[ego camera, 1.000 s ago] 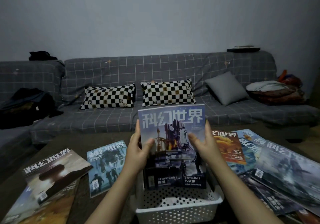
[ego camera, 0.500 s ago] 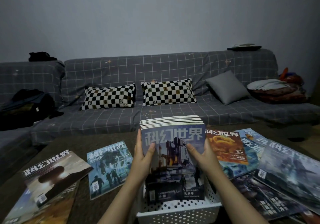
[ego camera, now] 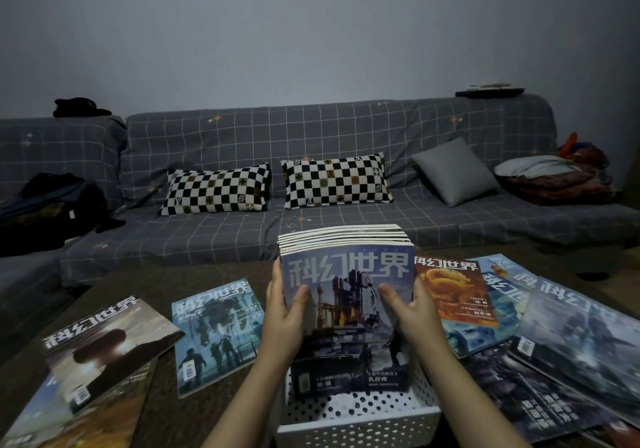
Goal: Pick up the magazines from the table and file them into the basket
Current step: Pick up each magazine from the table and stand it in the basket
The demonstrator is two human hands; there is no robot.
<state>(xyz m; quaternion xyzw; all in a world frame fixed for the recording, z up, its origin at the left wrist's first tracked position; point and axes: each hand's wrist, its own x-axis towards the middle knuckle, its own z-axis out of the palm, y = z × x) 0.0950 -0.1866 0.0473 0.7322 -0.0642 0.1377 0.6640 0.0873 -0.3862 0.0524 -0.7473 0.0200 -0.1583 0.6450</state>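
Both hands are clamped on the stack of magazines, standing upright in the white perforated basket: left hand curled round its left edge, thumb on the cover, right hand gripping the right edge, thumb also in front. Front cover reads 科幻世界, with 孔欣伟 near the bottom. More magazines on the table carry that title: a teal one left, an orange one right.

Left hand and right hand — forearms outstretched, thumbs forward, fingers curled.
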